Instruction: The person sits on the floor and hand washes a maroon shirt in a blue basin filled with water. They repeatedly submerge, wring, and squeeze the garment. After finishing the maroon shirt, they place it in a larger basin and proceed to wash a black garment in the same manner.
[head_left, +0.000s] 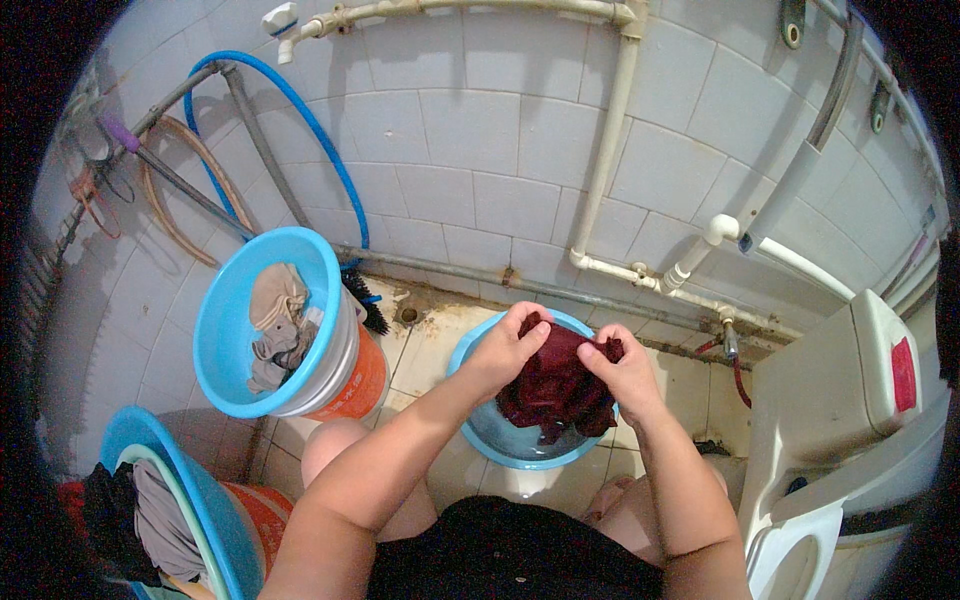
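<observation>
The dark red, crumpled fabric garment [552, 388] hides much of the inside of the round, light blue plastic basin [535, 461] on the tiled floor [700, 395], and its folds are too dark to show what kind of garment it is. Whether its lower edge touches the basin's bottom is hard to make out. At the left, a larger blue plastic tub [140, 425] is cut off by the lower edge, with black cloth [112, 525] and grey cloth [168, 520] piled in it; a black-bristled brush [370, 303] is partly covered by the raised light blue basin [222, 345] holding greyish-beige clothes [280, 335]. The white toilet [820, 400] at the right runs into the dark rim. The garment hangs from both hands over the floor basin: the left hand [508, 350] grips its upper left part, thumb on top (the fingertips beneath are out of sight), while the right hand [625, 375] pinches a bunched upper right edge between thumb and fingers, the cloth stretching between them.
</observation>
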